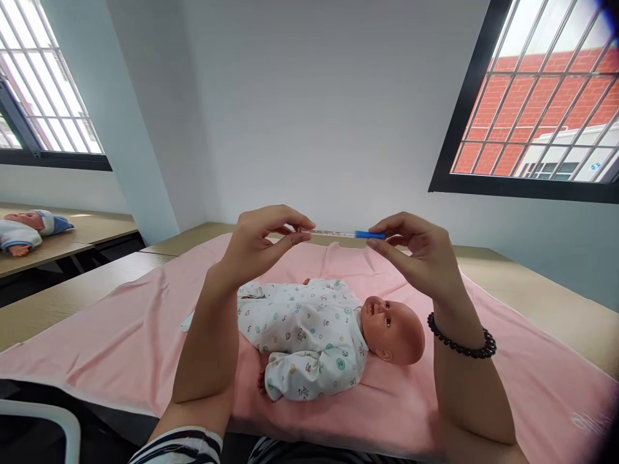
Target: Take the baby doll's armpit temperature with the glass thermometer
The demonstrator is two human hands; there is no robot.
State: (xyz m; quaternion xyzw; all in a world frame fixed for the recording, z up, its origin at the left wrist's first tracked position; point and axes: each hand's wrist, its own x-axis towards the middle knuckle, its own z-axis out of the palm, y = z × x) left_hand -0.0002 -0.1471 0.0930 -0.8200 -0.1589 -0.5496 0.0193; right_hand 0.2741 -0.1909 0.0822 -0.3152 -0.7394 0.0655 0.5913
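Observation:
A glass thermometer (334, 233) with a blue end is held level in the air between my two hands. My left hand (268, 240) pinches its clear end between thumb and fingertips. On the other side, my right hand (411, 248) grips the blue end (363, 234), which looks like a cap. Below them a baby doll (314, 332) lies on its back, dressed in a white printed suit, its bare head (396, 330) towards the right. Part of the doll's legs is hidden behind my left forearm.
The doll rests on a pink blanket (120, 335) spread over a wooden table (500, 277). Another doll (29, 229) lies on a table at the far left. A white curved metal frame (53, 412) stands at the lower left. Behind are a wall and barred windows.

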